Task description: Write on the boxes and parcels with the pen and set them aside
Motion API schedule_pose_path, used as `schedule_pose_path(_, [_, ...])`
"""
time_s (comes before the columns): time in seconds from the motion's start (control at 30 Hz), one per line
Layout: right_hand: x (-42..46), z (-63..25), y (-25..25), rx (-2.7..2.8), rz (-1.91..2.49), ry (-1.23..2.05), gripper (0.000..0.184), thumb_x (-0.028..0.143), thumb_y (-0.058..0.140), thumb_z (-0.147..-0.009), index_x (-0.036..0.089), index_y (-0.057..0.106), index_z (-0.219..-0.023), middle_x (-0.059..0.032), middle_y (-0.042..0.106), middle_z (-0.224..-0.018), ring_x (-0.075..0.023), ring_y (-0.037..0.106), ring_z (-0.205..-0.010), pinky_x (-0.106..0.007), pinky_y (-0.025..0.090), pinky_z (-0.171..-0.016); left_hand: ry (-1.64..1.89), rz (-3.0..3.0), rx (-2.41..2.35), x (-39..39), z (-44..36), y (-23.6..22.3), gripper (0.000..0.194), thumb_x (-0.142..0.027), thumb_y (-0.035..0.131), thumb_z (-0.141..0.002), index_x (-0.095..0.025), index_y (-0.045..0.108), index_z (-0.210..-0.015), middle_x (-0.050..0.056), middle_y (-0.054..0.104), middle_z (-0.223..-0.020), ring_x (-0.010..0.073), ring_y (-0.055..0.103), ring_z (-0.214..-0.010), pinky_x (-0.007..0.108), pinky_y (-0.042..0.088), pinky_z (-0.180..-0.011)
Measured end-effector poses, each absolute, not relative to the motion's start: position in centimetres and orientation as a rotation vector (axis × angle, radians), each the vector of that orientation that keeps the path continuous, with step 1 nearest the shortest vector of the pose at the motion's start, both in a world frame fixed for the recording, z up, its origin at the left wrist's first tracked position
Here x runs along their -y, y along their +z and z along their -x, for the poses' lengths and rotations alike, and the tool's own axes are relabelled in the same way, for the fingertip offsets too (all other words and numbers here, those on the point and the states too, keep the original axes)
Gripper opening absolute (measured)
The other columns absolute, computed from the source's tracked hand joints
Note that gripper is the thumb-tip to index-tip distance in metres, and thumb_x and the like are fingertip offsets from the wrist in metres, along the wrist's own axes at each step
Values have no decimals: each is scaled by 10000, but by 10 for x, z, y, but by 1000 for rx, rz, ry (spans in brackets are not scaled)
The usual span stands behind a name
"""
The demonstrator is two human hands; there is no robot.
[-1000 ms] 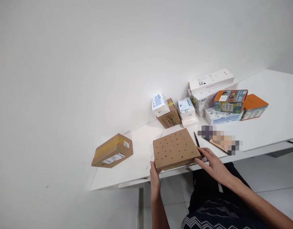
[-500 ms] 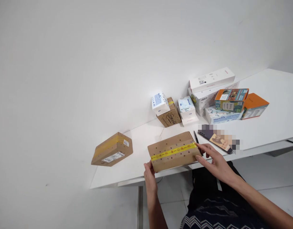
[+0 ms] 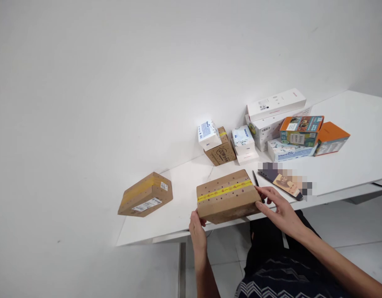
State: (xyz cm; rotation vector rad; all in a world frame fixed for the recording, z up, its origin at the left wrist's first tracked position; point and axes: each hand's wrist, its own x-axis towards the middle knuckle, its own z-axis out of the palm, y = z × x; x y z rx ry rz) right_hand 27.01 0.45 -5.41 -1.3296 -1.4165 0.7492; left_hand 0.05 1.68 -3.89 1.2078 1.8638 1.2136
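Between my two hands is a brown cardboard box (image 3: 225, 203) with yellow printed tape along its top and small dark marks around the tape. My left hand (image 3: 197, 229) grips its left end at the lower corner, some fingers hidden behind the cardboard. At the right end, my right hand (image 3: 276, 207) holds it with the thumb on the near side and the fingers at the far corner. The box is tilted, its near side showing. Just behind my right fingers lies a dark pen (image 3: 255, 179), partly hidden. A phone (image 3: 286, 182) showing a picture lies to the right.
On the white table (image 3: 178, 194), another taped carton (image 3: 146, 194) stands at the left end. Along the wall are tissue packs (image 3: 243, 138), a small brown box (image 3: 222, 154), white boxes (image 3: 276, 105) and orange boxes (image 3: 332, 138). The table's front edge runs just below my hands.
The box in my hands has tipped so that more of its near side shows and its taped top faces farther back. Both hands keep hold of it; the left has shifted slightly right.
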Motion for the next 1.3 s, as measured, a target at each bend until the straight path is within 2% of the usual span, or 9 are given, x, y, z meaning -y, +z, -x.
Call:
schedule_pose_path(0.13, [-5,-270,-59,1416,1345,770,431,431,524,-886,277,558,-1287,-74,595,-1073,-188,594,-863,-323,537,-721,1223,-1220,-1875,-18,-2,-41,586,-724,355,-843,-197,522,-647,4,484,-614,154,446,-614,278,386,-608])
schedule_pose_path(0.23, [-8,-276,-63,1410,1323,811,373,420,499,-900,266,589,-1227,-78,607,-1112,-187,617,-871,-319,543,-725,1250,-1227,-1870,-18,-3,-39,535,-640,353,-893,-188,623,-985,48,599,-831,160,522,-713,267,420,-639])
schedule_pose_path(0.33, [-16,-286,-74,1429,1377,716,314,383,449,-925,232,619,-1142,-86,628,-1057,-183,632,-813,-312,542,-687,1496,-1286,-1962,-16,-4,-36,455,-523,403,-921,-208,546,-1217,92,594,-1108,182,564,-928,279,456,-759])
schedule_pose_path(0.5, [-38,-292,-100,1883,1719,195,364,109,431,-850,210,637,-1133,-120,622,-995,-229,630,-802,-329,509,-654,1868,-1954,-1736,-5,-20,-28,169,-229,496,-907,-193,624,-1012,72,622,-931,179,583,-872,321,485,-770])
schedule_pose_path(0.63, [-52,-286,-111,2215,1779,11,333,13,490,-788,190,670,-1004,-139,623,-925,-260,597,-791,-317,470,-598,1699,-2392,-1383,4,-52,-17,276,-57,507,-848,-192,603,-1068,62,644,-854,160,591,-768,310,499,-675])
schedule_pose_path(0.77, [-58,-288,-110,2336,1662,3,246,5,499,-797,168,668,-871,-132,631,-862,-258,585,-791,-315,454,-602,1582,-2571,-1208,3,-76,-6,299,-42,514,-820,-183,595,-1071,57,655,-779,158,599,-701,311,509,-648])
schedule_pose_path(1.1, [-57,-311,-89,2289,1359,-66,228,24,439,-818,196,582,-857,-67,602,-799,-202,579,-721,-290,419,-594,1566,-2572,-1168,-16,-89,-5,289,-50,521,-822,-180,607,-1064,54,658,-765,156,599,-681,287,498,-622])
schedule_pose_path(1.23, [-49,-315,-73,1627,1438,104,72,244,491,-869,218,530,-814,-38,591,-714,-181,581,-637,-299,454,-582,1410,-2613,-1229,-24,-87,3,238,-102,557,-829,-198,626,-1035,58,667,-815,178,619,-763,323,516,-713])
schedule_pose_path(1.3, [-45,-313,-60,1226,1444,272,148,369,518,-866,236,514,-800,-25,595,-687,-179,582,-598,-316,481,-574,1219,-2677,-1261,-29,-85,11,220,-191,604,-828,-210,640,-1044,75,678,-903,214,629,-864,372,518,-799])
